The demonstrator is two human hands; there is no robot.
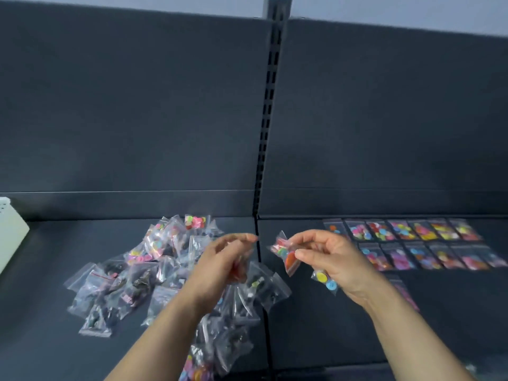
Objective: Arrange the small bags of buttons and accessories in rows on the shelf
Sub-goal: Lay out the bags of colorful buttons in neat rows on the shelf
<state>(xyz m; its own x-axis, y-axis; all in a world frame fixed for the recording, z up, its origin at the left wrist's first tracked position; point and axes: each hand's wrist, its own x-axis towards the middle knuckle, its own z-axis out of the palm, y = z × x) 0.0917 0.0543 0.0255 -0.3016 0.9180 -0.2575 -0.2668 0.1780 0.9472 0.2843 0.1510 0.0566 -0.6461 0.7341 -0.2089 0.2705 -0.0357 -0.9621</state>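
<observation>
My right grip (332, 257) pinches a bag (284, 253) near the rows (412, 243) on the shelf (330, 331). My left grip (222, 265) hangs blurred and curled over the heap (132, 276); I cannot tell whether it holds anything.

Dark shelf (316, 320), bag heap (154, 273), bag rows (423, 243)

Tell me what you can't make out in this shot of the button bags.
Head view:
- left hand: motion blur hides whether it holds a bag.
- third row: mostly behind the right forearm.
- white object: cut by the left edge.
- pile: dark contents too blurred.
</observation>
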